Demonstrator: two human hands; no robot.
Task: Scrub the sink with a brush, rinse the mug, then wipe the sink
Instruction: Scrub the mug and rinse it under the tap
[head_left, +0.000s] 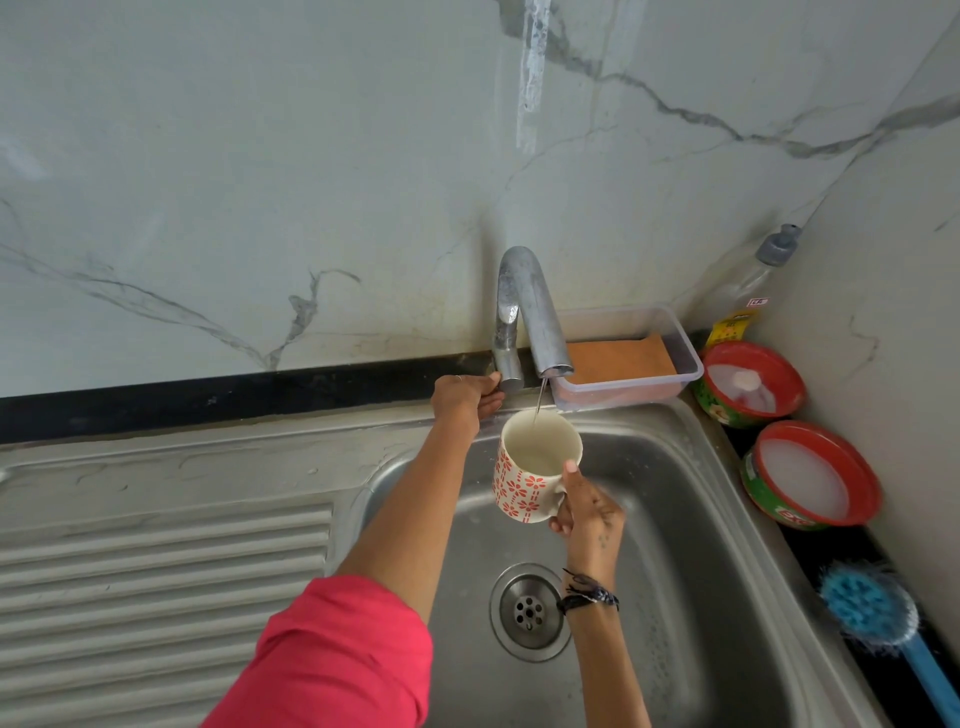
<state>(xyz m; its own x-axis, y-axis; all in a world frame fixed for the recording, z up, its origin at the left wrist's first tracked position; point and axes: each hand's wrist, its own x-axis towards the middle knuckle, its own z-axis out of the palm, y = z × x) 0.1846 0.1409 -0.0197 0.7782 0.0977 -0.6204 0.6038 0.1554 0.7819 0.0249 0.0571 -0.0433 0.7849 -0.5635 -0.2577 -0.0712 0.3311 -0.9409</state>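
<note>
A white mug with a red flower pattern is held over the steel sink, right under the tap spout. My right hand grips its handle, thumb on the rim. A thin stream of water runs from the spout into the mug, which holds some water. My left hand is curled round the tap's handle at the base. The blue brush lies on the black counter at the right of the sink.
A clear plastic tray with an orange cloth stands behind the sink. Two red-rimmed tubs of cleaner and a soap bottle line the right wall. The ribbed drainboard is at left; the drain lies below the mug.
</note>
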